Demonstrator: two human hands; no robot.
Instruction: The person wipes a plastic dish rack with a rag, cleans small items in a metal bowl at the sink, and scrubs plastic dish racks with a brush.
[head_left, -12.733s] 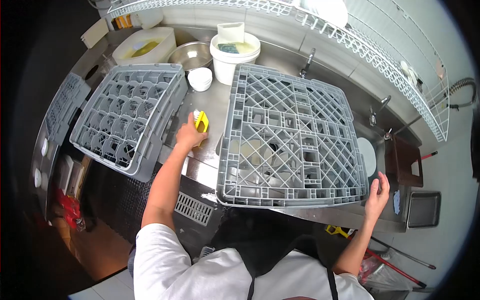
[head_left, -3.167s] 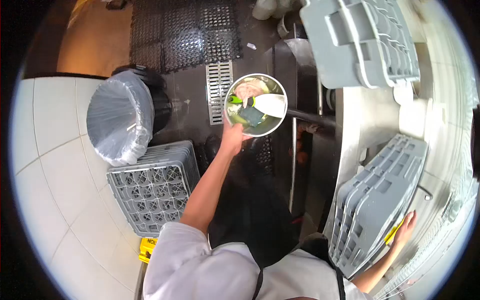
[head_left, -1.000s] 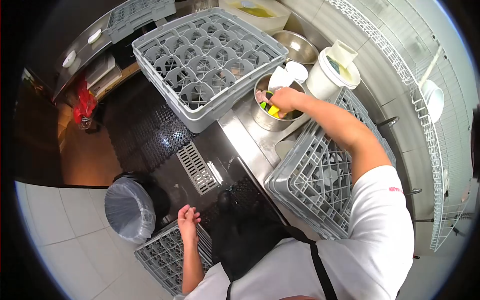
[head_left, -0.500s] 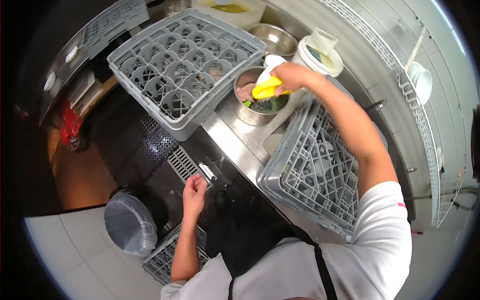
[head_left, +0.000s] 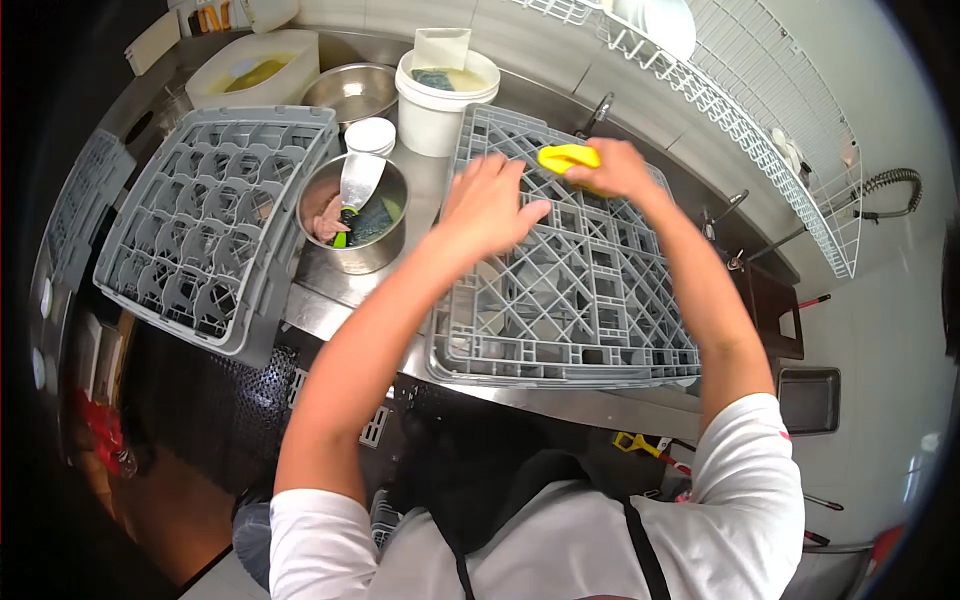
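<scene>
My right hand (head_left: 620, 168) is closed around a yellow scrub brush (head_left: 568, 158), above the far part of a grey dish rack (head_left: 575, 270). Its bristles are hidden from this angle. Over the rack's left side, my left hand (head_left: 490, 205) is open with the thumb spread; whether it touches the lattice I cannot tell. Pale dishes (head_left: 540, 285) show through the rack's openings. To the left, a steel pot (head_left: 368, 262) holds dark liquid, a pinkish cloth-like piece (head_left: 327, 220) and a clear-bladed tool with a green-and-black handle (head_left: 345, 228).
A grey compartment rack (head_left: 195, 215) stands at left. Behind the pot are a white lidded tub (head_left: 370, 135), a steel bowl (head_left: 352, 92), a white bucket (head_left: 440, 120) and a plastic tub (head_left: 255, 70). A wire shelf (head_left: 700, 115) and taps (head_left: 600, 110) line the wall.
My right hand has moved the yellow brush from the pot to over the grey dish rack. My left hand has risen from low at left to the same rack. The view has turned right.
</scene>
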